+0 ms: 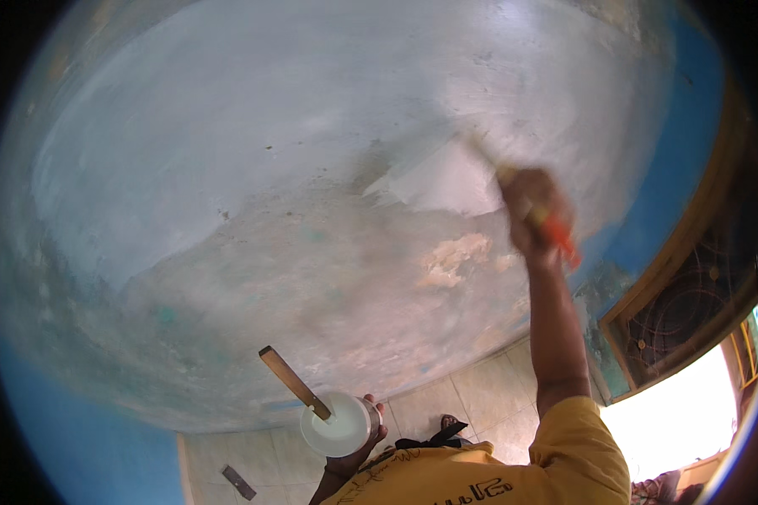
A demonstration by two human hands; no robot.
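My right hand (535, 206) is raised to the wall (312, 269), closed around a paintbrush (558, 234) with a red-orange handle end. Hand and brush are smeared by motion, and the brush's far end reaches a fresh whitish patch on the wall. Low in front of me, the fingers of my left hand (374, 421) wrap round the side of a white tub (309, 433). White paint (338, 429) lies inside it. A flat wooden stick (290, 379) stands tilted in the paint, leaning out to the upper left.
The wall carries pale grey-white coating above and bare, stained plaster lower down. Blue painted wall (678, 143) borders it at the right. A wood-framed panel with a dark grille (682, 295) stands beside a bright opening. On the tiled floor (429, 408) lies a dark flat strip (239, 482).
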